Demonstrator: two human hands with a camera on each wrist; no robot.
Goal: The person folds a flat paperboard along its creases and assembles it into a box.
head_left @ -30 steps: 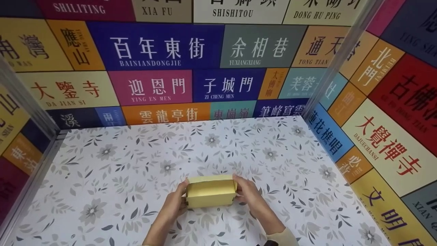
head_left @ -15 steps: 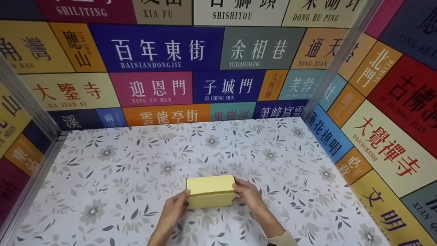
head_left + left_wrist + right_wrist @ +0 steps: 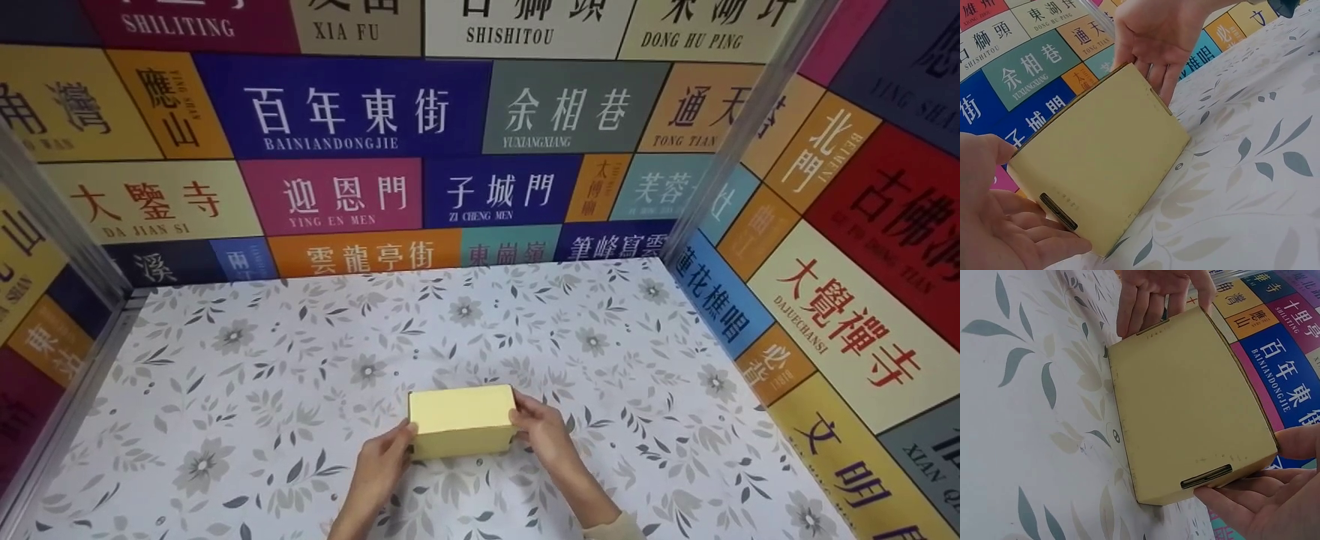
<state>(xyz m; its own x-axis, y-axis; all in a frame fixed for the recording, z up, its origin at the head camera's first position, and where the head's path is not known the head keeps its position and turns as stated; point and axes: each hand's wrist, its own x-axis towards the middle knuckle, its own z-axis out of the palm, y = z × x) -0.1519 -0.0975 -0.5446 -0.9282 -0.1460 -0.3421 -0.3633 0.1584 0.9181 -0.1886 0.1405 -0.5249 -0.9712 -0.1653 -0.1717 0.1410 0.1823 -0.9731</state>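
A small yellow cardboard box (image 3: pixel 461 421) stands on the flower-patterned table near its front middle, its lid lying flat over the top. At its left end my left hand (image 3: pixel 384 456) grips it, thumb at the top edge and fingers against the side. The right end is held the same way by my right hand (image 3: pixel 546 433). From the left wrist, the box's plain front face (image 3: pixel 1100 157) shows, with a dark slot (image 3: pixel 1058 211) near its left edge beside the fingers. A matching slot (image 3: pixel 1206 476) appears close to the right hand in the right wrist view. The box's inside is hidden.
The white table (image 3: pixel 285 360) is printed with grey leaves and flowers. Colourful panels with Chinese lettering form a back wall (image 3: pixel 337 105) and a right wall (image 3: pixel 832 322). Another such wall (image 3: pixel 37 300) rises at the left.
One second ago the box's top was open, its gold inside showing and its lid raised at the back. The lid has come down over it. Both hands stay at the ends.
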